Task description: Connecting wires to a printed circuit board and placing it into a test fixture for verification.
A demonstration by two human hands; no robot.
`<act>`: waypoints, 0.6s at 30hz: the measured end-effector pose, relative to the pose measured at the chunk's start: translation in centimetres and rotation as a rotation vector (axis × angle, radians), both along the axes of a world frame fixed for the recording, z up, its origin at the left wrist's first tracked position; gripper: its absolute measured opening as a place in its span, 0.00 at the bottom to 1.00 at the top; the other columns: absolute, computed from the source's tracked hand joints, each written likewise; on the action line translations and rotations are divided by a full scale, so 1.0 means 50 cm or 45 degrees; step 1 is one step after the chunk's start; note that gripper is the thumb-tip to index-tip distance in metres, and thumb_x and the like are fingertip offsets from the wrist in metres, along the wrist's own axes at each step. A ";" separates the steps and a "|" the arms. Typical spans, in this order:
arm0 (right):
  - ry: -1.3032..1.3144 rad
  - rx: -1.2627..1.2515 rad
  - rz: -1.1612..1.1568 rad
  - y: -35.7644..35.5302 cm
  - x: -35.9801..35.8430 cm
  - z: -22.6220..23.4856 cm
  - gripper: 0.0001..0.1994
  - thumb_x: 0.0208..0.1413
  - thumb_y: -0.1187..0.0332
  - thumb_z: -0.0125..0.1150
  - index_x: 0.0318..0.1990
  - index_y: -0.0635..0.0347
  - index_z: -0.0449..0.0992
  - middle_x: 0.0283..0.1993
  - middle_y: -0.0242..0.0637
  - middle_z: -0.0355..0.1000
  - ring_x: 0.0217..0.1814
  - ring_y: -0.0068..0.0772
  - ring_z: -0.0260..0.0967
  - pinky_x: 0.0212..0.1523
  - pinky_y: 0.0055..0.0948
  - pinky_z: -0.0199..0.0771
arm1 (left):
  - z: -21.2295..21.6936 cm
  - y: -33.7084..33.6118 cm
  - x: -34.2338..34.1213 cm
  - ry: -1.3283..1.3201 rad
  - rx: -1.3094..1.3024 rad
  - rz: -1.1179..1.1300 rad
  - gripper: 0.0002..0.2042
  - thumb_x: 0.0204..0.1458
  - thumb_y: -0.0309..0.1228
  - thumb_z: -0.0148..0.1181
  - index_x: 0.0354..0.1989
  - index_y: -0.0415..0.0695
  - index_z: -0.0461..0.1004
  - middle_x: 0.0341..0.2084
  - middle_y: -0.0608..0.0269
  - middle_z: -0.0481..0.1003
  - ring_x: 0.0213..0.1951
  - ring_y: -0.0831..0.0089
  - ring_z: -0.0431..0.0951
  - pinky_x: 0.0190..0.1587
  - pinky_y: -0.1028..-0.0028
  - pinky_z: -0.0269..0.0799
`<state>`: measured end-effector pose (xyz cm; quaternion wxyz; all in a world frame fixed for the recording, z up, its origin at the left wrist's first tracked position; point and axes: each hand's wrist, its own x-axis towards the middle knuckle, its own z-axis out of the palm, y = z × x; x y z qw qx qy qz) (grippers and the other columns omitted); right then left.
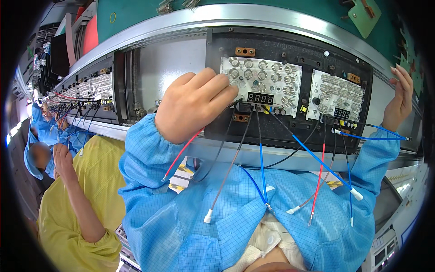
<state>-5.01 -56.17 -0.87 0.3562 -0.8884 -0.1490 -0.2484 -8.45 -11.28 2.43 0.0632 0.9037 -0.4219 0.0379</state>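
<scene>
My left hand [195,108] is over the left edge of a white circuit board [272,86], fingers curled down and fingertips by its lower left corner. What those fingers hold, if anything, is hidden. The board carries several round, clear-topped parts and a black digit display [260,98]. A second white board [322,85] with a similar display [341,113] sits to its right in the same black fixture [217,50]. Beyond the fixture's right end, my right hand [399,99] is raised with fingers stretched upward, and nothing shows in it.
Red, blue, black and brown wires, among them a red wire [183,154] and a blue wire [312,156], hang from the boards toward me. A metal rail [199,17] borders the green surface [131,11]. Another fixture [113,90] and a person in yellow [86,190] are left.
</scene>
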 end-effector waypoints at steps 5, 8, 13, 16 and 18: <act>-0.012 -0.036 -0.024 -0.004 -0.006 0.003 0.13 0.62 0.75 0.41 0.46 0.63 0.73 0.53 0.41 0.68 0.52 0.31 0.67 0.45 0.25 0.69 | 0.024 0.013 0.000 0.139 -0.134 0.040 0.11 0.37 0.28 0.61 0.33 0.48 0.74 0.26 0.70 0.69 0.30 0.73 0.71 0.28 0.74 0.67; -0.007 -0.038 -0.037 -0.004 -0.011 0.003 0.13 0.62 0.75 0.41 0.46 0.63 0.73 0.53 0.41 0.68 0.52 0.31 0.67 0.45 0.26 0.69 | 0.039 0.028 -0.008 0.288 -0.260 0.276 0.12 0.37 0.27 0.64 0.33 0.47 0.74 0.26 0.68 0.70 0.30 0.69 0.72 0.29 0.72 0.68; -0.004 -0.027 -0.014 -0.001 -0.010 0.002 0.13 0.62 0.75 0.41 0.46 0.62 0.73 0.54 0.41 0.67 0.52 0.31 0.68 0.45 0.26 0.68 | 0.004 0.028 -0.008 0.254 -0.415 0.512 0.10 0.38 0.26 0.65 0.31 0.48 0.75 0.26 0.67 0.71 0.30 0.67 0.72 0.29 0.70 0.68; 0.007 -0.012 -0.015 0.004 -0.009 0.002 0.12 0.62 0.74 0.41 0.46 0.63 0.73 0.54 0.41 0.67 0.52 0.31 0.67 0.45 0.26 0.68 | -0.006 0.013 -0.005 0.250 -0.382 0.510 0.10 0.38 0.26 0.65 0.31 0.48 0.75 0.26 0.67 0.70 0.31 0.67 0.71 0.29 0.70 0.68; 0.011 0.001 -0.031 0.005 -0.012 0.002 0.12 0.62 0.74 0.42 0.46 0.63 0.73 0.54 0.41 0.67 0.52 0.31 0.68 0.45 0.26 0.68 | -0.010 0.010 -0.003 0.267 -0.358 0.508 0.09 0.38 0.26 0.65 0.31 0.48 0.75 0.27 0.67 0.70 0.31 0.67 0.71 0.29 0.70 0.68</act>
